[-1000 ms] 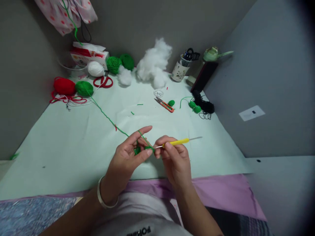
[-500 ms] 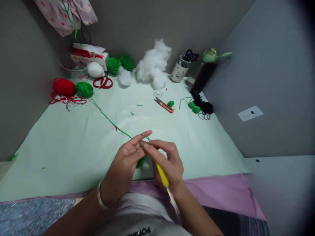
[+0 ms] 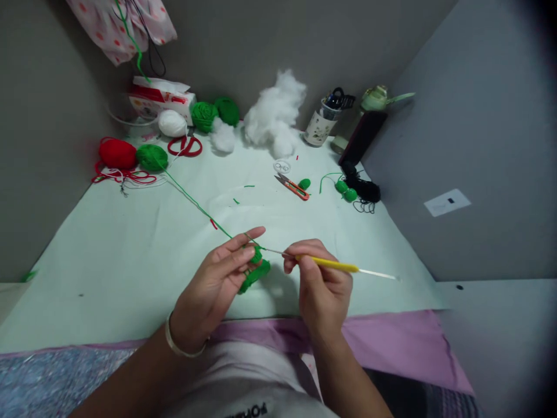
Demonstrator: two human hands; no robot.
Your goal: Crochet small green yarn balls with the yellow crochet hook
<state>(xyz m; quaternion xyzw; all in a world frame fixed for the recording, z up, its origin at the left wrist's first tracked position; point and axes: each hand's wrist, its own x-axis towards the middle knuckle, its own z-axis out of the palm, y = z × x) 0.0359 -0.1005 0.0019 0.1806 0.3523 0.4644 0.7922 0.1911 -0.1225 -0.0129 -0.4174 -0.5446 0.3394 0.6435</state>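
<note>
Between the thumb and fingers of my left hand [image 3: 220, 270] is a green crochet piece [image 3: 256, 274], part of it hanging below the fingers. Green yarn [image 3: 198, 204] runs from a green ball [image 3: 152, 157] at the left over my raised left index finger. My right hand [image 3: 324, 284] is closed around the yellow handle of a crochet hook [image 3: 335, 264]. The hook's thin metal shaft points left and its tip meets the green work by my left fingertips. The other metal end sticks out to the right.
Thread snips [image 3: 291, 187] lie mid-table near small green pieces [image 3: 346, 191] and black yarn [image 3: 365, 188]. White stuffing [image 3: 276, 116], a pen cup [image 3: 321, 123] and a bottle [image 3: 374, 100] stand at the back. Red scissors [image 3: 185, 146] and red yarn [image 3: 117, 153] are at left.
My right hand has drawn away to the right, and the hook has swung from pointing down toward me to lying nearly level. More of the green piece shows below my left fingers.
</note>
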